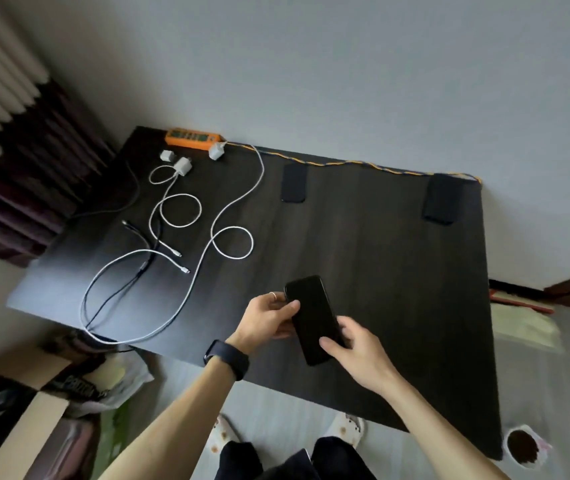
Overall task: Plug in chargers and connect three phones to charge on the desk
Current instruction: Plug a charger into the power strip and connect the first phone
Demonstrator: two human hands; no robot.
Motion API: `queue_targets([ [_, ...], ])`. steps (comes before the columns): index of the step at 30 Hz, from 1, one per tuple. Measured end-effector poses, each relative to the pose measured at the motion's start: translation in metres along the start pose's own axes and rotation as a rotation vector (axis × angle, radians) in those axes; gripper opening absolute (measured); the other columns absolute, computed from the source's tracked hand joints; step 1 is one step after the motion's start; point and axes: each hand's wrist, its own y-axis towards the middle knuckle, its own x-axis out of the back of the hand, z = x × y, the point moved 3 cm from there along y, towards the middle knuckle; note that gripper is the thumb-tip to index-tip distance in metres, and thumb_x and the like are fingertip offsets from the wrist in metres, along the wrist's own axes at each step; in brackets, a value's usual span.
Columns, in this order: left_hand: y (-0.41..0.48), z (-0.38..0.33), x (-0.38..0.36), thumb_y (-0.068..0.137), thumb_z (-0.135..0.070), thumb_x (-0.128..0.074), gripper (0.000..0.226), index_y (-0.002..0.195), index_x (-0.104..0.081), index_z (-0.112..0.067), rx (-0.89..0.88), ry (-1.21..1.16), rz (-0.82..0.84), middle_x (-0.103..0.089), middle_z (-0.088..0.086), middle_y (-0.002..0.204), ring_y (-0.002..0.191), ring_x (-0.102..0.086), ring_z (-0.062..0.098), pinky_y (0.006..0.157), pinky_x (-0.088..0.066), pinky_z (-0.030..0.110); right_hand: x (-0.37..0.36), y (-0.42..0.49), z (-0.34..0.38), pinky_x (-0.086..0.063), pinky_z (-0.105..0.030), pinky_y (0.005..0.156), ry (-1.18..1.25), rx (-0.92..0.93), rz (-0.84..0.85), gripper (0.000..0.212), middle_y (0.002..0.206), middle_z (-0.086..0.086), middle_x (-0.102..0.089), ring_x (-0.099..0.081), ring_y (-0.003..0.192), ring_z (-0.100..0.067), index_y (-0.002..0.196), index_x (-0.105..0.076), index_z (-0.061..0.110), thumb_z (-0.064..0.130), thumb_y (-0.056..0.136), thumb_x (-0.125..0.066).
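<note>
Both hands met over the near edge of the bench, gripping one black phone between them. Her or his left hand, with a ring on one finger and a dark watch at the wrist, pinched the phone's left side near its far end, thumb lying across the dark screen. At the phone's near end the right hand was clasped around it, fingers curled over the right edge. That phone was tilted, its far end pointing toward the back of the bench. Two more dark phones lay flat near the far edge: a second phone about midway along it, and a third phone by the far right corner. An orange power strip sat at the far left corner against the wall, with a braided cord running along the far edge toward the right corner. One white charger rested touching the strip's right end; whether it was plugged in could not be told. Its white cable looped across the bench and ran down to the near left edge. Two other white adapters lay just in front of the strip, with more white and black cables tangled over the left half of the bench.
</note>
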Motion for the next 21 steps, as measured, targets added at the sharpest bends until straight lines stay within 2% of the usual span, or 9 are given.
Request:
queue_targets([
  [1, -0.003, -0.001, 0.02, 0.093, -0.02, -0.068, 0.026, 0.113, -0.064, -0.004, -0.005, -0.025, -0.011, -0.074, 0.017, 0.105, 0.087, -0.073, 0.029, 0.084, -0.06, 0.048, -0.014, 0.006, 0.009, -0.058, -0.031, 0.091, 0.005, -0.003, 0.018, 0.054, 0.126, 0.007, -0.067, -0.065, 0.116, -0.012, 0.132, -0.054, 0.024, 0.049, 0.087, -0.068],
  [3, -0.007, 0.0, 0.054, 0.093, -0.021, -0.068, 0.027, 0.113, -0.065, -0.003, -0.015, -0.078, -0.042, -0.073, 0.019, 0.107, 0.09, -0.072, 0.032, 0.086, -0.058, 0.052, -0.041, 0.009, 0.032, -0.059, -0.021, 0.071, 0.048, 0.008, 0.019, 0.029, 0.11, 0.007, -0.072, -0.073, 0.095, -0.01, 0.116, -0.056, 0.019, 0.033, 0.093, -0.067],
  [5, -0.011, 0.006, 0.094, 0.092, -0.021, -0.069, 0.028, 0.113, -0.065, -0.003, -0.033, -0.123, -0.085, -0.073, 0.019, 0.107, 0.092, -0.072, 0.032, 0.087, -0.058, 0.053, -0.078, 0.015, 0.058, -0.052, -0.015, 0.058, 0.072, 0.027, -0.002, 0.021, 0.098, 0.006, -0.075, -0.075, 0.079, -0.009, 0.113, -0.059, 0.014, 0.022, 0.095, -0.066],
  [8, -0.017, 0.022, 0.149, 0.092, -0.021, -0.07, 0.029, 0.117, -0.064, -0.007, -0.033, -0.191, -0.155, -0.074, 0.013, 0.107, 0.085, -0.073, 0.021, 0.072, -0.061, 0.038, -0.136, 0.025, 0.084, -0.053, -0.021, 0.058, 0.109, 0.011, -0.024, 0.027, 0.099, 0.0, -0.077, -0.076, 0.081, -0.018, 0.119, -0.061, 0.014, 0.022, 0.094, -0.067],
  [10, -0.025, 0.033, 0.194, 0.092, -0.019, -0.07, 0.027, 0.117, -0.062, -0.012, -0.024, -0.244, -0.161, -0.075, 0.01, 0.102, 0.08, -0.073, 0.018, 0.065, -0.058, 0.03, -0.18, 0.035, 0.105, -0.055, -0.025, 0.058, 0.131, 0.001, -0.032, 0.019, 0.093, -0.002, -0.078, -0.076, 0.081, -0.026, 0.113, -0.063, 0.015, 0.019, 0.095, -0.067],
  [14, -0.043, 0.055, 0.272, 0.093, -0.011, -0.067, 0.025, 0.117, -0.06, -0.014, 0.029, -0.227, -0.12, -0.076, 0.016, 0.098, 0.081, -0.074, 0.027, 0.075, -0.062, 0.043, -0.254, 0.045, 0.144, -0.053, -0.023, 0.056, 0.144, -0.027, 0.021, 0.018, 0.093, -0.007, -0.079, -0.076, 0.081, -0.026, 0.113, -0.065, 0.009, 0.016, 0.096, -0.064],
  [16, -0.045, 0.061, 0.301, 0.094, -0.01, -0.066, 0.023, 0.115, -0.059, -0.017, 0.044, -0.214, -0.135, -0.077, 0.013, 0.092, 0.079, -0.074, 0.027, 0.075, -0.062, 0.045, -0.277, 0.049, 0.159, -0.053, -0.021, 0.056, 0.124, -0.038, 0.074, 0.014, 0.094, -0.006, -0.079, -0.076, 0.08, -0.023, 0.109, -0.065, 0.016, 0.017, 0.096, -0.065],
  [19, -0.035, 0.065, 0.348, 0.095, -0.011, -0.064, 0.027, 0.121, -0.059, -0.019, 0.057, -0.167, -0.18, -0.076, 0.01, 0.098, 0.084, -0.075, 0.024, 0.072, -0.062, 0.042, -0.304, 0.066, 0.176, -0.055, -0.025, 0.067, 0.013, -0.043, 0.13, 0.011, 0.091, 0.003, -0.079, -0.076, 0.077, -0.015, 0.106, -0.064, 0.025, 0.025, 0.095, -0.065],
  [21, -0.023, 0.064, 0.38, 0.095, -0.011, -0.063, 0.032, 0.127, -0.058, -0.017, 0.067, -0.11, -0.243, -0.075, 0.011, 0.104, 0.09, -0.074, 0.024, 0.079, -0.061, 0.041, -0.313, 0.083, 0.181, -0.056, -0.026, 0.075, -0.065, -0.042, 0.138, 0.015, 0.094, 0.011, -0.077, -0.074, 0.078, -0.008, 0.108, -0.066, 0.028, 0.031, 0.093, -0.065],
])
